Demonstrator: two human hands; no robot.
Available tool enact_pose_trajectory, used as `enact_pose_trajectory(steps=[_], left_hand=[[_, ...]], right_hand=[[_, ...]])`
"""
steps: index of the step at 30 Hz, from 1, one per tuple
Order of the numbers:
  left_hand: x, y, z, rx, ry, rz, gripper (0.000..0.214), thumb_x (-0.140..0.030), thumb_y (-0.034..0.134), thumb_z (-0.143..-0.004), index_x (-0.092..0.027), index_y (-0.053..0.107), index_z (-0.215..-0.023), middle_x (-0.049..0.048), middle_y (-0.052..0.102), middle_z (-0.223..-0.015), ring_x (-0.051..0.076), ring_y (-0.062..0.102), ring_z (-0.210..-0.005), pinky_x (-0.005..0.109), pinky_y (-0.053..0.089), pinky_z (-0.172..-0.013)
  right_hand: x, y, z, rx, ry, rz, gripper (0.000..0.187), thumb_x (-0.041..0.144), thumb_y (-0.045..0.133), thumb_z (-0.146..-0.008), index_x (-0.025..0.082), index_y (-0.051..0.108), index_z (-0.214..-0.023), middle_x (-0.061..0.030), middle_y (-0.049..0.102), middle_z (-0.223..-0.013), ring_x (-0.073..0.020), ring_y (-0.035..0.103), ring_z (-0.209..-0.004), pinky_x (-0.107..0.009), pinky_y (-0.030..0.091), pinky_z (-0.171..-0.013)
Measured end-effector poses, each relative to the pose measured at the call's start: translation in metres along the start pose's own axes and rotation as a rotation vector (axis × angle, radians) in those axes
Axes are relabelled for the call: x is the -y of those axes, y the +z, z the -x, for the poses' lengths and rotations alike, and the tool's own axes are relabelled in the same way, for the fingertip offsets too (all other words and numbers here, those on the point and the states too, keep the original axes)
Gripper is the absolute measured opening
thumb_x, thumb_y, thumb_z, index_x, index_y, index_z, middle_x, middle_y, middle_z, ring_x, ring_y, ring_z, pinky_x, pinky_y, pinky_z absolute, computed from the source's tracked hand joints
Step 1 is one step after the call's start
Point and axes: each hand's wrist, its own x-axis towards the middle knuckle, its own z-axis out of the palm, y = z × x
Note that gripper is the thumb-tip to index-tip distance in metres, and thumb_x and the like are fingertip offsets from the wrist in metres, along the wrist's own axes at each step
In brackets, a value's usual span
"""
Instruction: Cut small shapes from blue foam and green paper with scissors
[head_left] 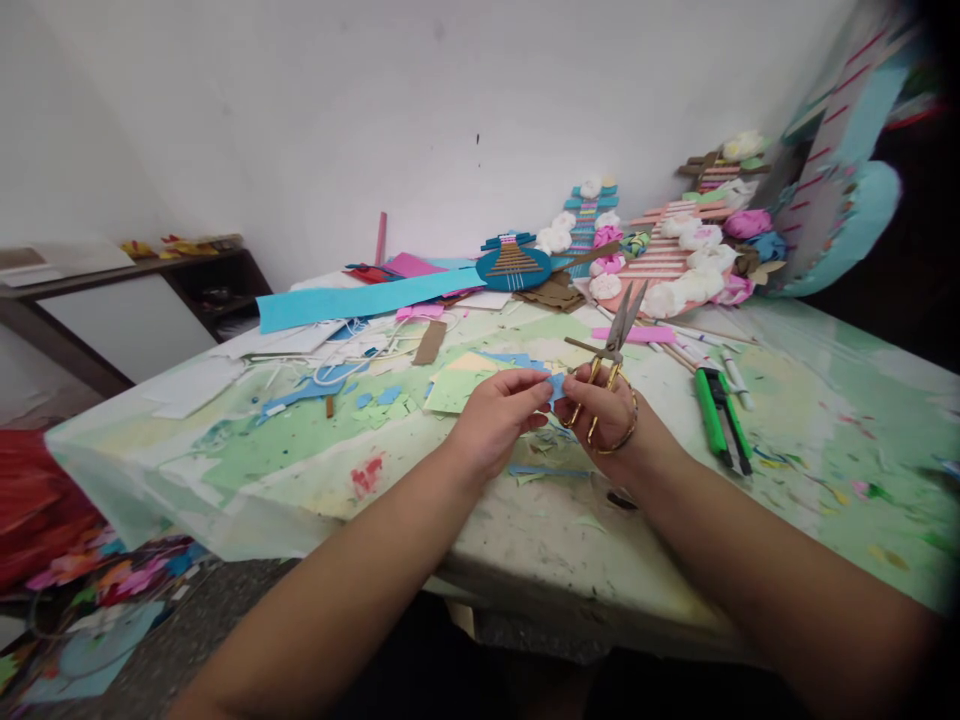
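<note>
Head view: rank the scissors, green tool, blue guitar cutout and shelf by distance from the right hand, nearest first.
1. Scissors, held in the right hand.
2. Green tool, on the table just to its right.
3. Blue guitar cutout, at the table's back.
4. Shelf, far left, beyond the table.

Soft even daylight, blurred warped edges

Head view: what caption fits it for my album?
The left hand and the right hand, with scissors, pinch a blue scrap above a messy table.
</note>
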Motion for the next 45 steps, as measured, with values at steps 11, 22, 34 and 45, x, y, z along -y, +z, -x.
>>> enact_pose_trajectory(steps=[11, 22, 34, 45], left_hand=[[-0.004, -0.003, 0.0, -0.038, -0.033, -0.003, 0.014, -0.018, 0.062, -0.058, -0.014, 0.05, -0.063, -0.0033, 0.048, -0.055, 0.007, 0.05, -0.051, 0.022, 0.043, -0.052], [-0.006, -0.008, -0.002, -0.191, 0.167, 0.224, 0.02, -0.023, 0.066, -0.056, -0.013, 0.052, -0.065, -0.0021, 0.051, -0.064, 0.007, 0.051, -0.061, 0.025, 0.047, -0.057], [-0.002, -0.003, -0.001, -0.111, 0.186, 0.154, 0.02, -0.02, 0.066, -0.056, -0.013, 0.049, -0.066, -0.0011, 0.056, -0.062, 0.01, 0.055, -0.058, 0.023, 0.046, -0.051], [-0.005, -0.001, 0.0, -0.106, 0.163, 0.202, 0.025, -0.016, 0.067, -0.053, -0.014, 0.043, -0.059, -0.0048, 0.05, -0.05, 0.006, 0.051, -0.047, 0.018, 0.038, -0.046]], right_hand=[[0.005, -0.009, -0.005, -0.016, 0.011, 0.22, 0.02, 0.036, 0.052, -0.066, 0.019, 0.043, -0.069, 0.0018, 0.048, -0.065, -0.0094, 0.045, -0.054, -0.024, 0.036, -0.051], [0.009, 0.004, 0.011, 0.102, -0.076, 1.267, 0.031, 0.048, 0.05, -0.064, 0.02, 0.037, -0.068, 0.0028, 0.044, -0.058, -0.0108, 0.039, -0.05, -0.022, 0.028, -0.044], [0.007, 0.005, 0.013, 0.103, -0.188, 1.303, 0.033, 0.05, 0.046, -0.068, 0.019, 0.036, -0.07, 0.001, 0.045, -0.06, -0.0115, 0.039, -0.051, -0.022, 0.028, -0.045], [0.004, 0.005, 0.013, 0.06, -0.24, 1.37, 0.034, 0.051, 0.044, -0.069, 0.019, 0.033, -0.065, 0.0009, 0.044, -0.057, -0.011, 0.037, -0.048, -0.022, 0.025, -0.044]])
